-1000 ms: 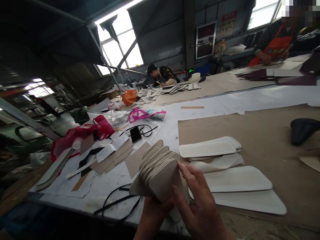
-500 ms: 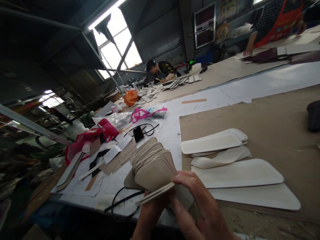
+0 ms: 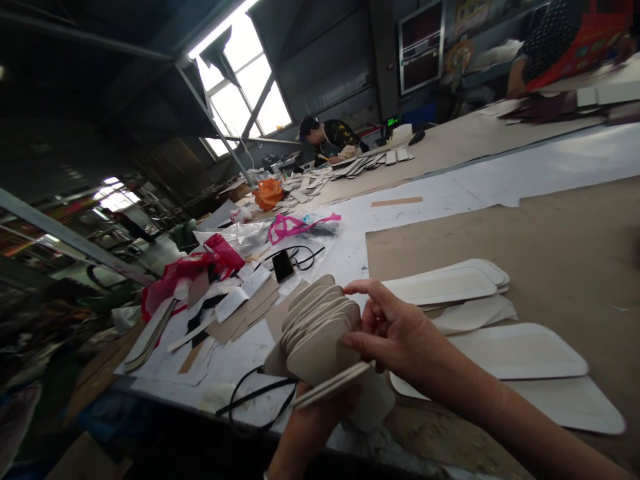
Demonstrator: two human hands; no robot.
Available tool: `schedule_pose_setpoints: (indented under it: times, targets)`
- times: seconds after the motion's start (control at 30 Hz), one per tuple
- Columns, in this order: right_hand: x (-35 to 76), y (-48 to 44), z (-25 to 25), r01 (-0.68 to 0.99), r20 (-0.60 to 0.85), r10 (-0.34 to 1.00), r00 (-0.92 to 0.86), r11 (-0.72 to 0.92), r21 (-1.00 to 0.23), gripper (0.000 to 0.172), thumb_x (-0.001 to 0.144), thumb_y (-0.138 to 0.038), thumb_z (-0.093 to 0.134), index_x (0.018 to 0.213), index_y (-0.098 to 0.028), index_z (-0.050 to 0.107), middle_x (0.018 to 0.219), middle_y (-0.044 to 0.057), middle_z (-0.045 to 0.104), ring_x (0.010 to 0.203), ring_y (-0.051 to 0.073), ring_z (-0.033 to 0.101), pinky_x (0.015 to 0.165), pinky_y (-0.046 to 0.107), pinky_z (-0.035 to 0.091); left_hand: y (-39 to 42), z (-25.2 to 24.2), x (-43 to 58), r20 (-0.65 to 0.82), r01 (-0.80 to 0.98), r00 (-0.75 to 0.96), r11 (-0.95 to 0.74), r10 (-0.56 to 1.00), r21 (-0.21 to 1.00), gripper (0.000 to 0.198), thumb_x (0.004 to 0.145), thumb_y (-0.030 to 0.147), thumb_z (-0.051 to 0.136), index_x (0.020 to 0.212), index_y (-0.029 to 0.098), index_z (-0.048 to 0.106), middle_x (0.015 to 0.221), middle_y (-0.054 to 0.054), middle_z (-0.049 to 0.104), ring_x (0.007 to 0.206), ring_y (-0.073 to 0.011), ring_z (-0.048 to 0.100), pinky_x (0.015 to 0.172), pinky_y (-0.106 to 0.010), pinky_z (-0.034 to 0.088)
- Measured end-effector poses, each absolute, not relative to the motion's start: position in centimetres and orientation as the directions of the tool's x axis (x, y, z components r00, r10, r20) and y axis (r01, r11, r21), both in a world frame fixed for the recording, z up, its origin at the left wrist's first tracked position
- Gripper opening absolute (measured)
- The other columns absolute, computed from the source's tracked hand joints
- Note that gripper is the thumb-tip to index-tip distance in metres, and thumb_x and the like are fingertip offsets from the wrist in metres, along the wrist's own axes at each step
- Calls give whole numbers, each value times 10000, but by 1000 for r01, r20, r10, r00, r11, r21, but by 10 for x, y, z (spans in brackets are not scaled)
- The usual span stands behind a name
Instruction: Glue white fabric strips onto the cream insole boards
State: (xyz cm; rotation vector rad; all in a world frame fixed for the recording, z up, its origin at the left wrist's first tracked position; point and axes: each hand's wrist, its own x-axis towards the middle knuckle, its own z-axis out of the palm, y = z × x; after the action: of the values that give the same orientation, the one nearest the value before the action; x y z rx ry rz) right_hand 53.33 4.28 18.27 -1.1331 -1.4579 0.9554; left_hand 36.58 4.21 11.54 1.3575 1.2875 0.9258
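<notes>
My left hand (image 3: 320, 417) is wrapped from below around a fanned stack of beige rounded panels (image 3: 320, 350), with its fingers mostly hidden under the pieces. A couple of thin panels (image 3: 333, 385) jut out edge-on at the near side of the stack. At the stack's right edge is my right hand (image 3: 385, 323), its thumb on the front panel's face and its index finger bent over toward the panels behind. To the right, long white-edged panels (image 3: 525, 350) lie on brown sheet material (image 3: 575, 267), partly covered by my right forearm.
Left of the stack lie a phone (image 3: 283, 266), papers (image 3: 235, 303), a black cord (image 3: 260, 400) and a red bag (image 3: 173, 280). An orange bag (image 3: 269, 194) sits farther back. One co-worker (image 3: 340, 139) bends over loose pieces; another person (image 3: 550, 50) stands far right.
My right hand has moved up from the near edge-on panels to the right side of the fanned stack. My left hand still supports the stack. The view has shifted slightly.
</notes>
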Motion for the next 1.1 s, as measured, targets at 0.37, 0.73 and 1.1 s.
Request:
schedule_pose_setpoints:
  times: [0.37, 0.73, 1.1]
  targets:
    - [529, 46, 184, 203, 233, 966, 114, 207, -957, 485, 684, -372, 671, 1091, -226, 451, 516, -103, 437, 444, 101, 440, 431, 212, 350, 40, 137, 370, -148, 158, 236, 112, 960, 981, 348, 592, 284, 700, 924, 211, 626, 804, -18, 692, 738, -201, 608, 639, -277, 515]
    - [524, 50, 196, 460, 262, 954, 149, 167, -872, 552, 612, -547, 691, 986, -209, 465, 501, -80, 489, 459, 128, 476, 455, 227, 354, 36, 143, 369, -88, 201, 226, 42, 970, 979, 283, 587, 269, 672, 855, 182, 651, 812, -28, 689, 765, -223, 606, 692, -304, 512]
    - [545, 44, 210, 405, 330, 913, 239, 215, -889, 583, 821, -700, 252, 774, -197, 543, 423, -29, 497, 423, 143, 515, 495, 248, 377, 39, 123, 367, -120, 140, 158, 98, 980, 985, 520, 553, 374, 724, 977, 105, 589, 942, -121, 699, 878, -258, 635, 781, -345, 530]
